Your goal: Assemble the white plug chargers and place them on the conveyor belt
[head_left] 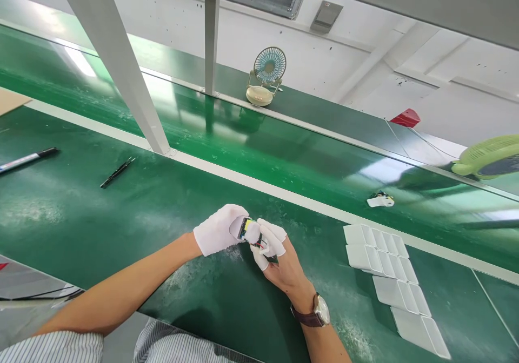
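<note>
My left hand [221,229], in a white glove, is closed around a white plastic housing [235,228], mostly covered by the glove. A small circuit board [245,228] with a yellow part and dark components sits at the housing's open end; how far inside it reaches I cannot tell. White covers sit on the fingers of my right hand [284,263], which grips the board's near end. Thin red and black wires [263,242] show between these fingers. Both hands are close together above the green bench [194,293].
White open housings [385,255] stand in rows at right. Another small assembly [380,200] lies on the green belt beyond the pale rail. Tweezers [117,172] and a marker [28,160] lie at left. Grey posts [117,60] rise from the rail; a small fan [265,76] stands behind.
</note>
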`<state>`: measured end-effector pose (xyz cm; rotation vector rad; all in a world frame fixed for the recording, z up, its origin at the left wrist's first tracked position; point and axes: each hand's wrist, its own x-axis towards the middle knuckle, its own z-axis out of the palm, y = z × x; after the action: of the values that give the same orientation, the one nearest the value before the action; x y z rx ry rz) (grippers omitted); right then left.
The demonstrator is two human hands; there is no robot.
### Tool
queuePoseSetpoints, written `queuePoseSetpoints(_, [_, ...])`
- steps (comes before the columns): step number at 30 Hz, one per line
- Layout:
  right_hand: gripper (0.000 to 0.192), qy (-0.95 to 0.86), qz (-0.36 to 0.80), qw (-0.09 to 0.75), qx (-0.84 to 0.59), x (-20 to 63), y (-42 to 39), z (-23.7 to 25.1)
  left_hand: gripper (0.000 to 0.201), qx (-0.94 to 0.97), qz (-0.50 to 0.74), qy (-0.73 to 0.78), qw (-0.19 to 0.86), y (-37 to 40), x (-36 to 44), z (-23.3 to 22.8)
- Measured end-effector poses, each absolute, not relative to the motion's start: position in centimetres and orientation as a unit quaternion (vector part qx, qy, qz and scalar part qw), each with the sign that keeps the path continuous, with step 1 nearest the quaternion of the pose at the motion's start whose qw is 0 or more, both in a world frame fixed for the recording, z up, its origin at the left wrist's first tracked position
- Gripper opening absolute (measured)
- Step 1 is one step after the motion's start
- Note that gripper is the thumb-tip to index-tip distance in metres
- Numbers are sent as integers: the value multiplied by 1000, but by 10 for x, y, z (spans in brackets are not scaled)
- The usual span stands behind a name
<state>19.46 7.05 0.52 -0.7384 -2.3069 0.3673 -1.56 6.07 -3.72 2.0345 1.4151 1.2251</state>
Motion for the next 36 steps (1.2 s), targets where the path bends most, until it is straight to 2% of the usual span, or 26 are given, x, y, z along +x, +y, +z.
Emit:
queuePoseSetpoints(4, [68,-885,142,338,-287,194,70,6,40,725,436,497,190,63,-16,-31])
queuePoseSetpoints(11, [63,-884,143,321,-309,195,69,4,19,729,361,533,235,67,-17,-4])
queuePoseSetpoints(25, [64,-877,175,333,-300,194,69,5,25,731,409,510,197,66,-17,-14])
queuePoseSetpoints(31, [63,-878,175,324,-304,195,68,5,16,744,368,522,197,67,-18,-7])
queuePoseSetpoints(36, [65,-883,167,320,-300,193,68,2,18,748,377,514,186,68,-18,-11])
